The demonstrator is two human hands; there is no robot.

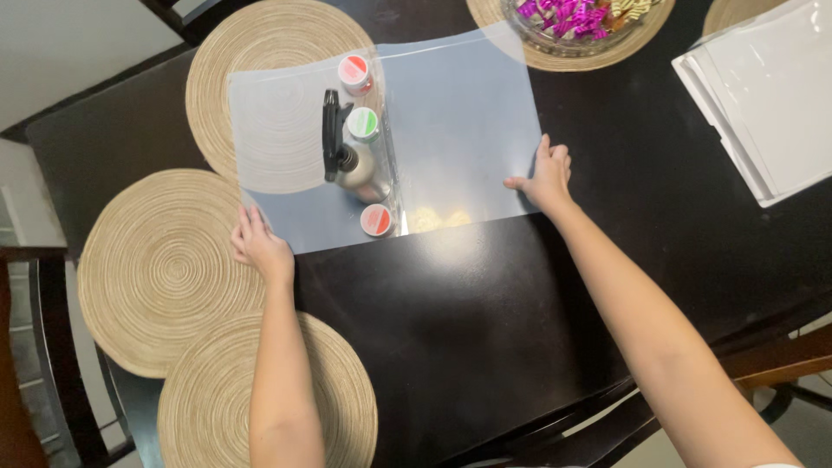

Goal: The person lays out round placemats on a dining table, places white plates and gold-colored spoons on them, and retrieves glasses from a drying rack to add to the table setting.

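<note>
At frame centre we pin the clear sheet to the table, left hand and right hand seemingly flat on its lower corners; a tug could topple the spray bottle.

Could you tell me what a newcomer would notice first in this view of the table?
Probably the translucent plastic sheet spread across the dark table, with the left hand at its near left corner and the right hand on its right edge. On the sheet's middle stand a spray bottle and three small round jars. Round woven placemats lie to the left.
</note>
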